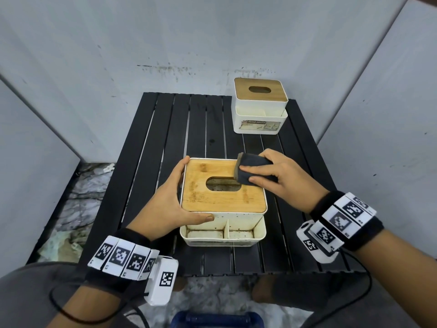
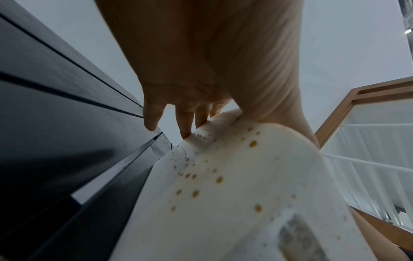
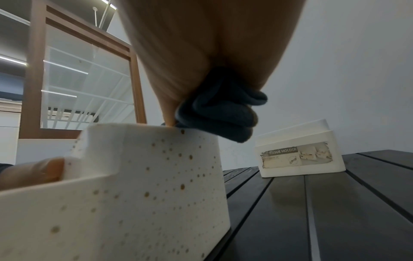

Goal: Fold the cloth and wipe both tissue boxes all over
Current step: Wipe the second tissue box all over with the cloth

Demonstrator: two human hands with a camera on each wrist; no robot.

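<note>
Left hand (image 1: 169, 204) bracing box edge (image 1: 184, 183), cloth (image 1: 254, 170) atop

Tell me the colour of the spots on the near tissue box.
Brownish-orange spots on the near tissue box, clearest in the right wrist view.

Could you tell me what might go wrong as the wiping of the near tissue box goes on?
1. The folded cloth sits beside the lid's slot; an edge could snag there.
2. The right hand wipes at the far right corner; hard strokes might shift the near tissue box despite the left hand bracing it.
3. Brown specks on the white walls could be missed.
</note>
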